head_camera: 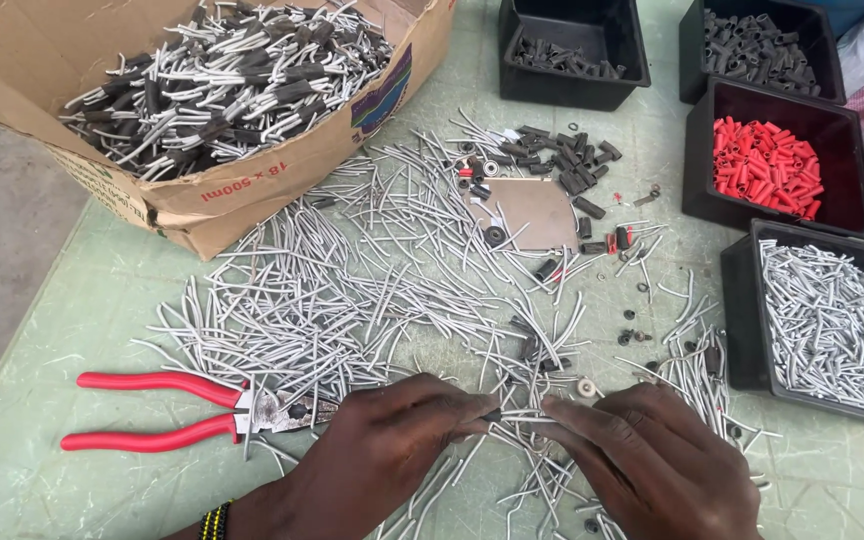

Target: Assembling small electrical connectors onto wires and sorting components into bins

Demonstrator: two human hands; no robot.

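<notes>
Hands: I see the left hand point(392, 440) and the right hand point(642, 455) meeting low in the frame, fingertips pinched shut on the two ends of one thin grey tube point(520, 412).
Tube: it runs level between the two hands, just above the counter point(832, 480), with a short dark sleeve at its left end under the left fingertips.
Wrist: a beaded band point(214, 522) circles the left wrist.
Pliers: red-handled pliers point(167, 411) lie flat just left of the left hand, handles pointing left, head touching the scattered tubes.
Loose pile: I see grey tubes point(352, 290) strewn across the pale green counter, mixed with dark sleeves and small rings around a flat brown card point(537, 212).
Carton: a cardboard box point(252, 190) at upper left holds grey tubes with dark sleeves on them.
Trays: four black trays point(697, 180) stand along the right and top, two with dark sleeves, one with red sleeves point(767, 165), the nearest with bare grey tubes.
</notes>
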